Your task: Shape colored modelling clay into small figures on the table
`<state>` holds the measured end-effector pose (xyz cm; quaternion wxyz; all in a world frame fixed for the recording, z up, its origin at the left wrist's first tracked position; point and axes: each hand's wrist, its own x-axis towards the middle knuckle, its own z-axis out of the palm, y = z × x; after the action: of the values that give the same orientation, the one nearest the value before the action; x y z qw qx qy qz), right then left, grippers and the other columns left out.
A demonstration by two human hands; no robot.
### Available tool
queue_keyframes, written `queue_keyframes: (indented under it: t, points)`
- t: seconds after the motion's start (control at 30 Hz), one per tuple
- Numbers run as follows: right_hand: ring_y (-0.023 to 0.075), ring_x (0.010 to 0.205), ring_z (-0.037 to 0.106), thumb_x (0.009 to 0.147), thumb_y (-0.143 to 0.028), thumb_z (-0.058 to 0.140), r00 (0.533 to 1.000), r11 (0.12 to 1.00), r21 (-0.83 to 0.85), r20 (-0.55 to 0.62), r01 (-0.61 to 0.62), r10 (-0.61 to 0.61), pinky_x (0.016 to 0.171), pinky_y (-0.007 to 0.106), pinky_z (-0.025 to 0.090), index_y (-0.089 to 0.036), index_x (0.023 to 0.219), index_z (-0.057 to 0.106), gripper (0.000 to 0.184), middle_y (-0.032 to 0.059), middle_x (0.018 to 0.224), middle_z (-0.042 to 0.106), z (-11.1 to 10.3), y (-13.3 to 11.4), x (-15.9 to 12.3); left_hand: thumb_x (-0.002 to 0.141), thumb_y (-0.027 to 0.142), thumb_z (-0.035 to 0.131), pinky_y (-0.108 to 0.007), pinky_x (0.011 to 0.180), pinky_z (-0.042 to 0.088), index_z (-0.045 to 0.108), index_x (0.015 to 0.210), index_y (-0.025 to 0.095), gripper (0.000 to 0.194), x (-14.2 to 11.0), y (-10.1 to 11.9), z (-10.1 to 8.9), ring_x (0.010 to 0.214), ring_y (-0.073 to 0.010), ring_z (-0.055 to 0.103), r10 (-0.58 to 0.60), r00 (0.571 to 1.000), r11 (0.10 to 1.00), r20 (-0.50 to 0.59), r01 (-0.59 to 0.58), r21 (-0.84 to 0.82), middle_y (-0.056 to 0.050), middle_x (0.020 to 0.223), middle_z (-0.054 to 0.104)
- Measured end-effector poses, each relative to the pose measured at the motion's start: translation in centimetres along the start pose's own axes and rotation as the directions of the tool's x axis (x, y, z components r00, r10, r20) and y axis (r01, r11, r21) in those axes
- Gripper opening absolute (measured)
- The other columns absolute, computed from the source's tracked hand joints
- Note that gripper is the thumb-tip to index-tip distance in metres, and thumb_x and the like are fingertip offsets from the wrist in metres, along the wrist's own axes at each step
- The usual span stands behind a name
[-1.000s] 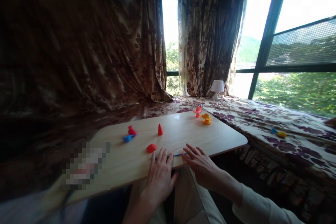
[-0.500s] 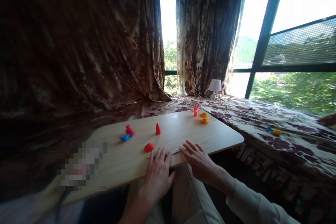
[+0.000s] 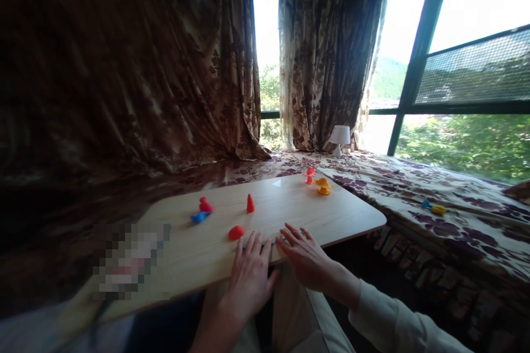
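Both palms face down at the near edge of a pale wooden table [image 3: 285,207]. Under my fingers runs a thin blue strand [image 3: 273,241], like rolled modelling clay; parts of it are covered. My left hand [image 3: 249,273] lies flat on its left stretch, fingers extended. My right hand [image 3: 305,256] rests on the right stretch with fingers spread, close beside the left. A rounded red lump [image 3: 236,232] sits just beyond my left fingertips. Farther back stands a red cone [image 3: 250,203].
A blue piece [image 3: 199,218] and a red piece [image 3: 205,205] lie at the left. Yellow [image 3: 323,186] and pink [image 3: 309,175] shaped pieces stand at the far right. Beyond are a floral-covered bed [image 3: 372,176], a yellow-and-blue item [image 3: 438,209] and a white lamp [image 3: 339,135].
My right hand has slid left along the blue strand, closer to my left hand, which stays nearly in place. The view has shifted slightly; the other pieces stay put.
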<state>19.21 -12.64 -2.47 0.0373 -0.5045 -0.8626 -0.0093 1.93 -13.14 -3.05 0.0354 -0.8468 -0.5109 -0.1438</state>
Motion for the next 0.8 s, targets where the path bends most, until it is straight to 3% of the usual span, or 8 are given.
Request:
queue_keyframes:
  t: [0.8]
  points:
    - [0.0339,0.138,0.017,0.068,-0.013,0.049,1.000,0.999,-0.042,0.008,0.000,0.000,0.105,0.058,0.020,-0.011,0.134,0.043,0.066,0.0185,0.144,0.035,-0.75,-0.03,0.14,0.082,0.044,0.051,-0.051,0.113,0.016,0.049,0.130,0.014,0.057,-0.30,-0.63,-0.19,0.136,-0.0291,0.030,0.005,1.000,1.000,-0.022,-0.005,0.013,-0.014,0.142,0.044]
